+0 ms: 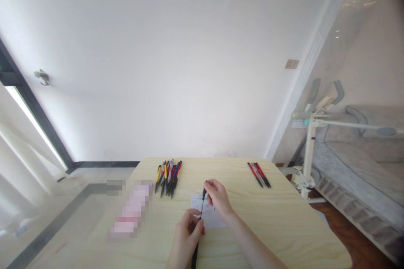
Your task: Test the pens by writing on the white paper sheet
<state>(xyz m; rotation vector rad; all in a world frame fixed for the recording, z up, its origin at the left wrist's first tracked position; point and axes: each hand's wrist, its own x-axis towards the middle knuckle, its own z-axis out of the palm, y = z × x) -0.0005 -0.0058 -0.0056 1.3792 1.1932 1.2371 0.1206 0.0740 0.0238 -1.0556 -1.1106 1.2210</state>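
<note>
Two bare hands share one slim black pen (195, 254), which stretches above the paper sheet (211, 220) and runs on past its near-left side; it seems to be opened, with a thin dark length showing between barrel and end piece. The left hand (190, 229), by the sheet's near-left corner, has thumb and fingers pinched on the barrel; the right hand (217, 199), over the sheet's far-right part, has its fingertips closed on the upper end. The pen should be very light and mostly stiff, its casing probably smooth and a little slippery, while the thin middle looks likeliest to bend, so the barrel and the end piece are the sound places to grip. Beyond the sheet to the left lies a bunch of pens (166, 172), beyond it to the right a smaller group of red pens (263, 175) with a grey one among them, and well left of it a pink item (131, 212) too pixelated to name. The sheet lies on a pale wood-grain table (284, 235); past it rises a white wall (202, 71), with an exercise machine (311, 151) and grey sofa (356, 151) far to its right and a curtain (19, 168) far left.
</note>
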